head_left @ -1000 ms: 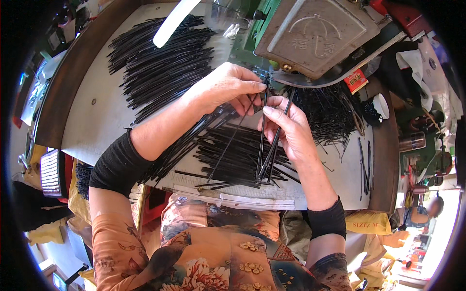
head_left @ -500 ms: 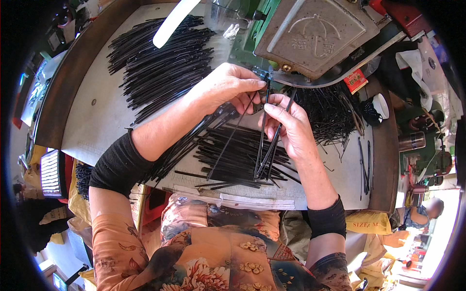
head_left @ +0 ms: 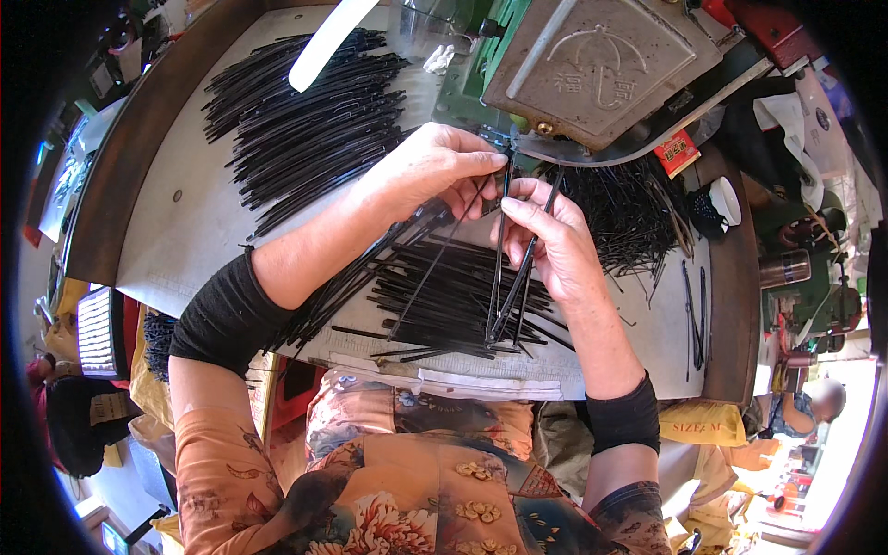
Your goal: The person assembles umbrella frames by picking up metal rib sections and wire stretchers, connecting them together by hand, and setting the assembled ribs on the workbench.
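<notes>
Black, slim rods fill both of the person's hands, which are close together at the middle of a pale worktop (head_left: 153,227), just on the near side of a machine with a grey metal cover (head_left: 606,69); whether the hands touch each other cannot be told.

The left hand (head_left: 453,171) is mostly closed, thumb and forefinger pinched at the far end of an upright rod (head_left: 499,254), its other fingers curled underneath; a slanting rod (head_left: 441,256) comes out from below those fingers; the right hand (head_left: 548,236) is half curled, palm side partly in view, its thumb and fingers clamped on the upright rod and on a small bundle of rods (head_left: 523,264).

The upright rod's long axis runs almost straight from far to near, its far end at the machine's edge; the bundle leans, far end to the right, near end to the left, so that the near ends almost meet; the slanting rod also points near and left, at a wider angle.

Below the held rods lies a near pile of rods (head_left: 416,301), long axes mostly left to right; a larger far-left pile (head_left: 314,125) lies beyond the left forearm; a tangled heap (head_left: 624,213) sits right of the right hand, with a red packet (head_left: 677,153) on its far side.
</notes>
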A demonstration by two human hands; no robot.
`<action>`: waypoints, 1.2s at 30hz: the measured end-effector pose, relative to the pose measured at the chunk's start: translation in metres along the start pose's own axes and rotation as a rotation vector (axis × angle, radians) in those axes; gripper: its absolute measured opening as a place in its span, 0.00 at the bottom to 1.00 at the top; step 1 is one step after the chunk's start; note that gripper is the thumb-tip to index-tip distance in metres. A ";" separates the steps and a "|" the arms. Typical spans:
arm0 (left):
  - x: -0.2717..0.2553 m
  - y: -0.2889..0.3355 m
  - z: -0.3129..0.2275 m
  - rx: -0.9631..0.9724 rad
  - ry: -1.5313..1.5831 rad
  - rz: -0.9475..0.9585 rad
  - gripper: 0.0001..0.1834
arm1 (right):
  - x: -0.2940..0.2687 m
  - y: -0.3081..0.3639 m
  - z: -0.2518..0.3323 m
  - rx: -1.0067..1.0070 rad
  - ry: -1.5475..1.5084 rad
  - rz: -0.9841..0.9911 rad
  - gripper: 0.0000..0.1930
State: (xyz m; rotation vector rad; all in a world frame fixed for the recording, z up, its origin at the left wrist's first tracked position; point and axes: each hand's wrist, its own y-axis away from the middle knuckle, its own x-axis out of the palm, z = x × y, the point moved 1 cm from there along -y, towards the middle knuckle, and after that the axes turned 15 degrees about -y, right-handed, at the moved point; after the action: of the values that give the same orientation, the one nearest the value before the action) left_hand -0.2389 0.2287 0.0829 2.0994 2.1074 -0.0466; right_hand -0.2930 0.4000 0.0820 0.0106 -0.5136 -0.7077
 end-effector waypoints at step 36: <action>0.000 0.001 -0.001 0.048 -0.272 -0.120 0.18 | 0.004 -0.007 -0.008 -0.018 0.015 -0.009 0.09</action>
State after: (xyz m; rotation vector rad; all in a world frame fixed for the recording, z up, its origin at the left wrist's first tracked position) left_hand -0.2376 0.2291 0.0835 1.8651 2.0804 -0.3786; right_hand -0.2913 0.3903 0.0757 0.0016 -0.4932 -0.7204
